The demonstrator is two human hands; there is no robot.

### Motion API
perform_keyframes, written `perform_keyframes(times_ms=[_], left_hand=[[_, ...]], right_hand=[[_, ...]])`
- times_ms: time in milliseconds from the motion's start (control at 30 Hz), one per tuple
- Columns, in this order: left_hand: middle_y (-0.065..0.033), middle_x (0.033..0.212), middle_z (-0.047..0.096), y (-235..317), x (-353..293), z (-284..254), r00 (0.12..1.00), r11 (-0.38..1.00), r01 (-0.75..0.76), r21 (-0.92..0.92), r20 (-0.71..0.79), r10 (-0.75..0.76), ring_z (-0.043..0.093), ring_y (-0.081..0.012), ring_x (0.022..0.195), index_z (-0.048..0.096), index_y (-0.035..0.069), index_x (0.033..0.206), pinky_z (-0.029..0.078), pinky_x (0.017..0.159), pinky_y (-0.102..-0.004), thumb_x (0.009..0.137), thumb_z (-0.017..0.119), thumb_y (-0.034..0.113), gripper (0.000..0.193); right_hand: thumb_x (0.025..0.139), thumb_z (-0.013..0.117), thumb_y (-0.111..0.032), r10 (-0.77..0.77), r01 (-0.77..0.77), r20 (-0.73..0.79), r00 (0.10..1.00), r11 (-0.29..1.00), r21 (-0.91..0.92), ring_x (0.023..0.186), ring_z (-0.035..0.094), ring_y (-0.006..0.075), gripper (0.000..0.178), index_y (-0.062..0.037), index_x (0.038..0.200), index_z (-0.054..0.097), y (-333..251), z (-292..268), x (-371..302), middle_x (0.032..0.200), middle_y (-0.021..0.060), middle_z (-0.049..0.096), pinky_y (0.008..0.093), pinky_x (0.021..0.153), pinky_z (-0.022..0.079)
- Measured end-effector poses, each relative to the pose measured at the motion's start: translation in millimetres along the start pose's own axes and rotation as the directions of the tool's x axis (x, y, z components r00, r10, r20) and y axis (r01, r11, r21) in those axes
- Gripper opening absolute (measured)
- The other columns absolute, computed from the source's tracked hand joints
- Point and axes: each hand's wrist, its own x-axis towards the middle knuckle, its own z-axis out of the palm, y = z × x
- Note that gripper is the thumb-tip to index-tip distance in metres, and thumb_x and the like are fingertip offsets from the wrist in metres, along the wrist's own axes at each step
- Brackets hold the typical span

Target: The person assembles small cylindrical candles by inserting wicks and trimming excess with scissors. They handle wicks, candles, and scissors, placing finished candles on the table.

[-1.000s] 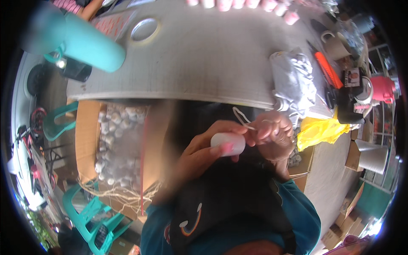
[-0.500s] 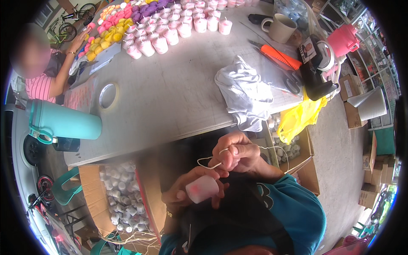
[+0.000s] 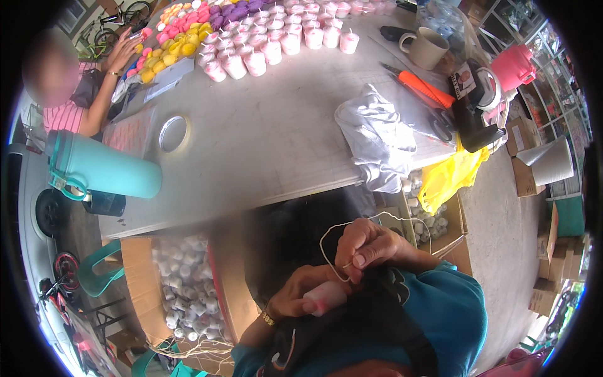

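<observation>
two hands meet below the near edge of the table (image 3: 264, 157): the left hand (image 3: 295, 294) has its fingers curled around a pale pink candle (image 3: 329, 298), which tilts in front of the dark apron (image 3: 358, 333), and the right hand (image 3: 370, 245) pinches a thin white string (image 3: 323, 244) between thumb and fingertips, just beside the candle. the string loops above the hands and runs rightward. a crumpled white cloth (image 3: 380, 138) lies near the table's edge, well apart from the pink rows (image 3: 272, 51) beyond.
</observation>
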Motion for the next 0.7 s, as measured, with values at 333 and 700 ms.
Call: perform_keyframes(times_ms=[333,700], left_hand=[[-0.0109,0.104,0.062,15.7,-3.2,3.2,0.98,0.993,0.098,0.061,-0.178,-0.085,0.062,-0.0183,0.088,0.062,-0.003,0.106,0.046,0.084,-0.0285,0.07,0.066,0.059,0.071],[-0.0079,0.073,0.056,29.9,-13.1,-11.9,0.697,0.897,-0.16,0.412,-0.596,0.398,0.054,-0.0118,0.063,0.043,0.001,0.126,0.041,0.103,-0.0421,0.078,0.073,0.016,0.059]], right_hand=[[0.091,0.062,-0.02,0.071,-0.087,-0.095,0.993,0.98,-0.178,0.072,0.061,0.0222,0.027,0.0051,0.083,0.067,-10.7,-1.2,0.0,0.078,0.0132,0.064,0.0317,0.062,0.045],[0.079,0.062,-0.009,-0.844,-0.762,-0.145,0.516,-0.376,-0.527,0.089,0.063,0.0326,0.006,-0.0039,0.081,0.064,-128.3,-69.3,-57.7,0.088,0.0119,0.067,0.0402,0.072,0.051]])
